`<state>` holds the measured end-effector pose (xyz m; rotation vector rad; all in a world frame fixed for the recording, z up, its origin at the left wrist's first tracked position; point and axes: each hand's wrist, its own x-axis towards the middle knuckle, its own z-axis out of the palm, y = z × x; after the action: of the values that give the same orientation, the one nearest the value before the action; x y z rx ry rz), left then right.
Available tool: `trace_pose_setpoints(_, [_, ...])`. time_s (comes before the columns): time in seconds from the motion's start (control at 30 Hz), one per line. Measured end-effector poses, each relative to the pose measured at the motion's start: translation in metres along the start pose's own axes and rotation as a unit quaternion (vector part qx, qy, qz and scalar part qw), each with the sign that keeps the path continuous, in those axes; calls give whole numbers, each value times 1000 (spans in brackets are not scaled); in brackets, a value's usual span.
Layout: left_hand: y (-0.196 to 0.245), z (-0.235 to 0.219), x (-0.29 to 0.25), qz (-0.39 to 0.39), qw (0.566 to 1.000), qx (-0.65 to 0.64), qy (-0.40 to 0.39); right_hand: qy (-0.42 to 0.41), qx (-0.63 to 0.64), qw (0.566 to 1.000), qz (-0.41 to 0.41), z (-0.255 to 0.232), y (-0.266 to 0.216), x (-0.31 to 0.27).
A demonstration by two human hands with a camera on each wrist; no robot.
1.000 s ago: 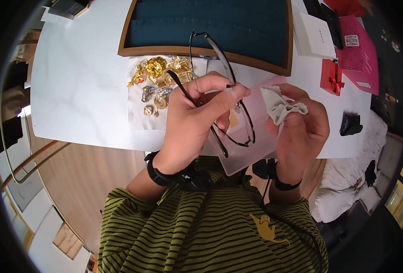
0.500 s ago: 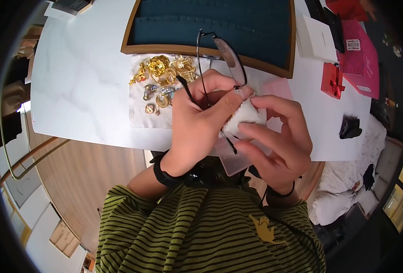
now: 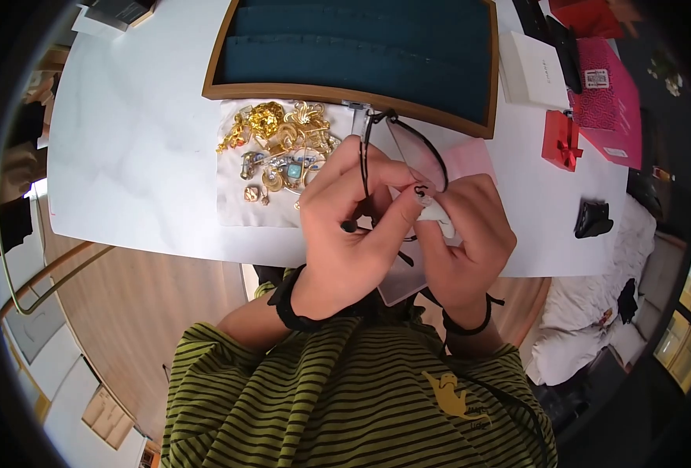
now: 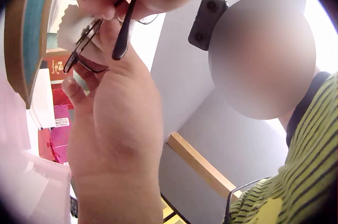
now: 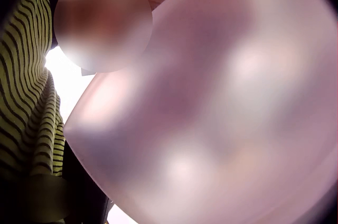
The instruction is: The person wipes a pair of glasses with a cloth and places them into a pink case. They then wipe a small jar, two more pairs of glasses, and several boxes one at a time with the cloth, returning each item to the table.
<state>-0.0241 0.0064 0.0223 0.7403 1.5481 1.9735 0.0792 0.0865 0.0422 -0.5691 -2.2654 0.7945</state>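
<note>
My left hand (image 3: 353,214) grips a pair of dark-framed glasses (image 3: 422,150) above the table's front edge, with one lens raised and the temples unfolded. In my right hand (image 3: 474,234), a small white wiping cloth (image 3: 439,218) is pinched against the lower lens, fingertips meeting those of the left. The left wrist view shows the glasses (image 4: 122,44) and the cloth's scalloped edge (image 4: 67,26) between both hands. Fingers hide most of the lower lens. Below the hands lies a translucent pink sheet (image 3: 401,287); a blurred pinkish surface (image 5: 185,102) fills most of the right wrist view.
Gold jewellery (image 3: 283,136) is heaped on a pale cloth (image 3: 234,207) to the left. Behind stands a wood-rimmed box (image 3: 283,91) with dark teal lining. At right are a white box (image 3: 531,70), a red gift box (image 3: 557,140), a pink bag (image 3: 611,101) and a black object (image 3: 593,218).
My right hand has brought the cloth leftward onto the glasses and now pinches the lens through it. The glasses have turned and shifted slightly right in my left hand.
</note>
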Motion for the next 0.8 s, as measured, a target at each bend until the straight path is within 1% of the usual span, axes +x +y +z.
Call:
trace_pose_setpoints(0.07, [-1, -1, 0, -15, 1000, -1, 14, -16, -14, 1000, -4, 1, 1, -1])
trace_pose_setpoints(0.13, [1, -3, 3, -14, 1000, 0, 16, -6, -10, 1000, -2, 7, -2, -1])
trace_pose_setpoints(0.2, [3, -4, 4, -9, 1000, 6, 26, 3, -6, 1000, 0, 9, -3, -1])
trace_pose_setpoints(0.23, [5, -5, 5, 6, 1000, 24, 14, 3, -9, 1000, -5, 10, -4, 0])
trace_pose_setpoints(0.3, [4, -5, 4, 7, 1000, 18, 21, 3, -9, 1000, -10, 9, -5, 2])
trace_pose_setpoints(0.33, [3, -4, 3, 8, 1000, 11, 26, -13, -15, 1000, -1, 5, -6, 4])
trace_pose_setpoints(0.4, [7, -2, -1, -3, 999, 29, 15, -30, -17, 999, 14, -1, -6, 2])
trace_pose_setpoints(0.47, [9, 1, -1, -25, 1000, -6, 10, -48, -32, 998, 32, -5, -3, -1])
trace_pose_setpoints(0.5, [10, -3, 1, -1, 999, 25, -34, -32, -29, 999, 19, -3, -3, -1])
trace_pose_setpoints(0.53, [10, -3, 2, -2, 999, 26, -33, -33, -28, 999, 20, 0, -4, -1])
trace_pose_setpoints(0.6, [10, -4, 4, -33, 997, 36, -57, -6, -18, 999, 33, 5, -6, -3])
trace_pose_setpoints(0.63, [4, -6, 5, 2, 997, 52, -62, -7, -18, 999, 34, 5, -6, -3])
trace_pose_setpoints(0.67, [4, -4, 7, 1, 997, 52, -63, -13, -15, 1000, 21, 5, -6, -2])
trace_pose_setpoints(0.73, [6, 2, 10, -36, 999, 6, 1, -18, -13, 1000, 12, 5, -4, -3])
trace_pose_setpoints(0.8, [7, 3, 13, -43, 999, -7, 7, -18, 21, 1000, -4, 8, 0, -3])
